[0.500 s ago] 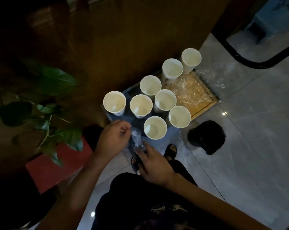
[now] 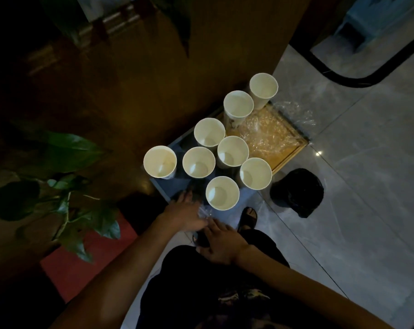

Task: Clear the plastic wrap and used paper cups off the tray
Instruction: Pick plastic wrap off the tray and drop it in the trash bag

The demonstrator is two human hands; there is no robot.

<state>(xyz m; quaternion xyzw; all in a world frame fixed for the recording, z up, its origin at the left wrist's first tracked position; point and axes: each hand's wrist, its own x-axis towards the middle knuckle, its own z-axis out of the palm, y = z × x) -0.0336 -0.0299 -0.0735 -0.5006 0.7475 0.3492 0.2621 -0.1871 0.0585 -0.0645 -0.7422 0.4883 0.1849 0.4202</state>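
Several empty white paper cups stand in a cluster, the nearest cup (image 2: 222,193) just beyond my hands and the leftmost cup (image 2: 160,161) at the dark grey tray's (image 2: 164,187) edge. A wooden tray (image 2: 288,158) further right is covered with crinkled clear plastic wrap (image 2: 267,136). My left hand (image 2: 183,213) and my right hand (image 2: 221,244) meet at a small crumpled piece of wrap (image 2: 204,212) by the near tray corner. Left fingers stretch forward over the tray edge; right fingertips touch the wrap from below.
A black plastic bag (image 2: 297,192) lies on the grey tiled floor to the right of the trays. A leafy plant (image 2: 65,186) in a red pot (image 2: 65,267) stands at left. A wooden cabinet wall (image 2: 177,79) rises behind the cups. My sandalled foot (image 2: 248,218) is near the tray.
My left hand has uncurled from a fist and its fingers now stretch forward. Both hands have drawn closer together around the small wrap piece. The cups have not moved.
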